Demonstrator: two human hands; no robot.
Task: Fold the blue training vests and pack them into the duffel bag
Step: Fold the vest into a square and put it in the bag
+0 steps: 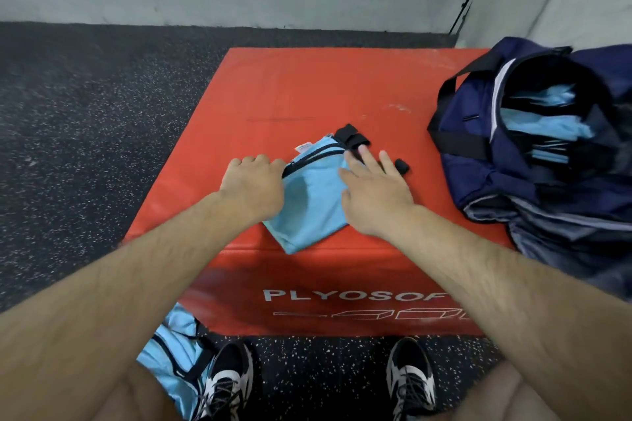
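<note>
Lying on the speckled floor point(85, 113) at the far left, beside the left shoe point(225, 383), is a loose heap of blue vests point(171, 352). The left forearm reaches forward and inward over the near edge of the red padded worktop point(307, 85). The left grip point(254, 183) is knuckles-up, fingers curled down at the left edge of the folded vest point(307, 202), against its black trim. The fingertips are hidden, so whether they pinch the cloth cannot be told.

The folded vest lies tilted near the middle of the worktop, its lower corner close to the near edge and bare red surface behind it and to its left. Its black straps point(349, 133) stick out at the upper right.

The right forearm comes in from the right. The right grip point(372, 188) lies flat and palm-down with fingers spread and straight, pressing on the vest's right side with the fingertips over the straps.

Well to the right, on the worktop's right edge, sits the navy duffel bag point(478, 161), apart from both grips. Its mouth gapes open, with packed vests point(547, 123) showing inside.
</note>
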